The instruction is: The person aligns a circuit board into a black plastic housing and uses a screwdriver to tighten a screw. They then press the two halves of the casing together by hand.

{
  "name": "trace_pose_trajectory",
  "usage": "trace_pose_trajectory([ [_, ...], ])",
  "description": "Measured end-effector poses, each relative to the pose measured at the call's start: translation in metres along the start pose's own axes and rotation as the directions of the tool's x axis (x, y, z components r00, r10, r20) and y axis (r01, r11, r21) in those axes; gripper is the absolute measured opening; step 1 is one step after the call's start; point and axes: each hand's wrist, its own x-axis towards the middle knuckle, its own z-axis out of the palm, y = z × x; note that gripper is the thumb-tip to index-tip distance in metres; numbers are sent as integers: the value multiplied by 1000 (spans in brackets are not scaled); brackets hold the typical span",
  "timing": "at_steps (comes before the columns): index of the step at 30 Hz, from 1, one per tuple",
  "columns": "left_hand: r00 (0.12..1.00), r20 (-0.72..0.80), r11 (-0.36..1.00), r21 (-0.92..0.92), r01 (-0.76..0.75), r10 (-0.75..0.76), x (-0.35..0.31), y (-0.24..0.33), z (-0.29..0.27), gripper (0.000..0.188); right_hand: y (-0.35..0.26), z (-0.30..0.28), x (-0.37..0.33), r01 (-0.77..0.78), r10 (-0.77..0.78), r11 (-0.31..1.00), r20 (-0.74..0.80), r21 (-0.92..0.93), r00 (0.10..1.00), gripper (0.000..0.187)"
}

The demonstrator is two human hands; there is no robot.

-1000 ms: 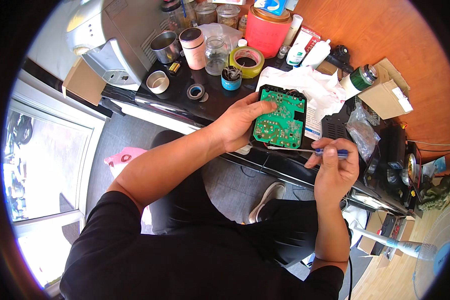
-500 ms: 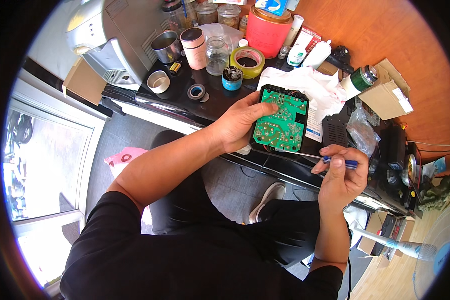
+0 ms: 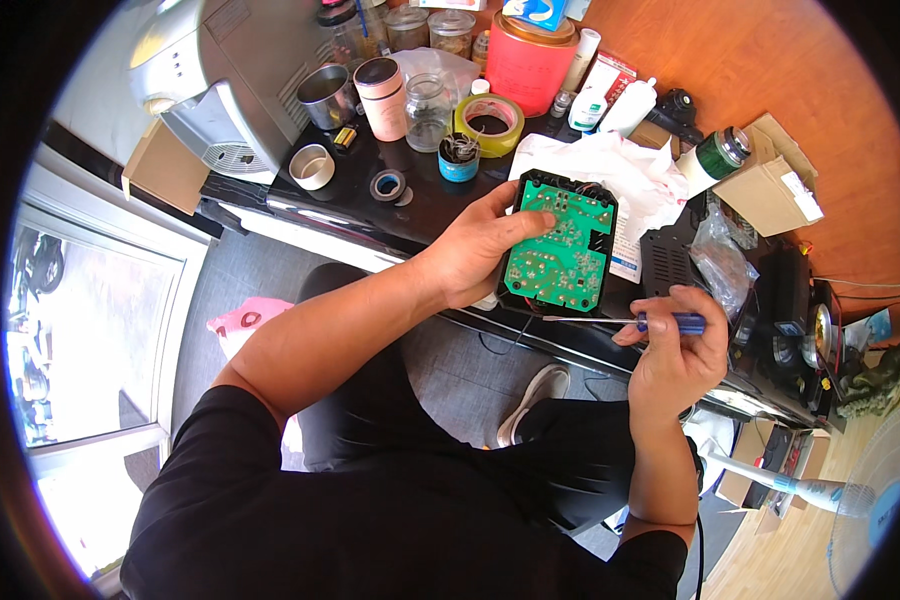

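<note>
My left hand (image 3: 473,245) is closed on the left side of a green circuit board (image 3: 560,255) set in a black housing, its thumb lying on the board's face. The solder side of the board faces me, and the fingers behind the housing are hidden. In my right hand (image 3: 676,345) is a screwdriver (image 3: 672,322) with a blue handle, pinched between thumb and fingers. Its thin metal shaft points left along the housing's lower edge. Whether the tip touches the housing I cannot tell.
A black desk (image 3: 370,215) carries a pink tumbler (image 3: 381,100), a glass jar (image 3: 428,115), a yellow tape roll (image 3: 515,130), a blue tin (image 3: 458,168) and crumpled white paper (image 3: 610,170). An opened cardboard box (image 3: 765,185) stands to the right. A water dispenser (image 3: 210,100) is at far left.
The screwdriver and my right hand have shifted slightly left and down, bringing the tip further left below the board. The board has tilted a little in my left hand.
</note>
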Motion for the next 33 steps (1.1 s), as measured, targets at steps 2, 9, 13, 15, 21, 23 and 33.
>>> trace_pose_trajectory([
  [2, 1000, 6, 1000, 3, 0, 0, 1, 0, 0, 53, 2, -3, -4, 97, -97, 995, 15, -23, 995, 27],
  [9, 1000, 14, 1000, -4, -4, 4, -1, -1, 2, 54, 14, -7, -8, 217, -209, 972, 84, -95, 974, 31],
  [13, 1000, 25, 1000, -7, -4, 4, -2, 0, 2, 54, 14, -3, -11, 213, -213, 976, 17, -40, 977, 28],
  [15, 1000, 23, 1000, -12, -7, 7, -2, 0, 1, 54, 9, 0, -10, 173, -169, 983, -60, 56, 984, 27],
  [21, 1000, 25, 1000, -5, 3, -3, -2, 0, 1, 53, 17, -5, -10, 263, -260, 963, 61, -57, 964, 29],
  [23, 1000, 25, 1000, -4, 5, -5, -2, 0, 1, 53, 14, -2, -11, 258, -258, 966, 31, 8, 966, 30],
  [33, 999, 46, 999, -45, 5, -3, -1, -1, -1, 58, 11, -5, -6, 390, -353, 891, 187, -231, 917, 34],
])
